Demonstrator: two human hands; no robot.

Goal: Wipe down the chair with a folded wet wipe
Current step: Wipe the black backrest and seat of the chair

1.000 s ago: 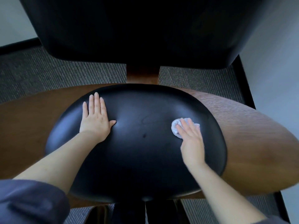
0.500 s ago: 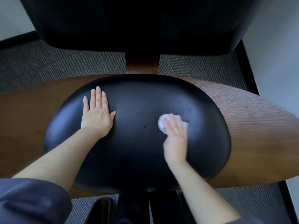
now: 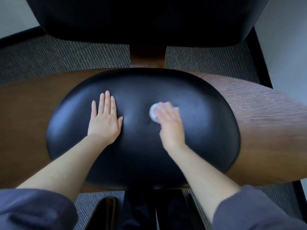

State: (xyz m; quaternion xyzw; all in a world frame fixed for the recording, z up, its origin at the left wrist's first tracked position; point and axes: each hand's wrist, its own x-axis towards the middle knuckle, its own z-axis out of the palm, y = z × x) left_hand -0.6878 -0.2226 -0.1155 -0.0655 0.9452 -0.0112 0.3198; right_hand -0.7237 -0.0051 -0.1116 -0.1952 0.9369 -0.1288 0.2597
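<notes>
1. Nearest, grey sleeves point(image 3: 33, 209) fill the bottom corners, and bare forearms reach forward over the seat.
2. The seat point(image 3: 141, 163) is a black padded cushion set in a wood shell point(image 3: 265, 130) that spreads out on both sides.
3. The left hand point(image 3: 104, 120) lies flat on the seat's left half, fingers straight and close together, thumb out, holding nothing. It seems to steady the chair.
4. The right hand point(image 3: 169, 125) is blurred. Its fingers look stretched out flat, pressing the wipe point(image 3: 153, 112) onto the seat just right of centre. The white wad shows at the fingertips and to their left.
5. Judging by the blur, the step in hand is a wiping stroke across the middle of the seat.
6. The next move calls for even downward pressure, so the wipe neither slips out nor unfolds, with strokes carried out to the seat's edges.
7. Farther off, above the carpet point(image 3: 66, 52), the wood stem point(image 3: 147, 55) and the black backrest point(image 3: 141, 19) probably remain to be wiped.
</notes>
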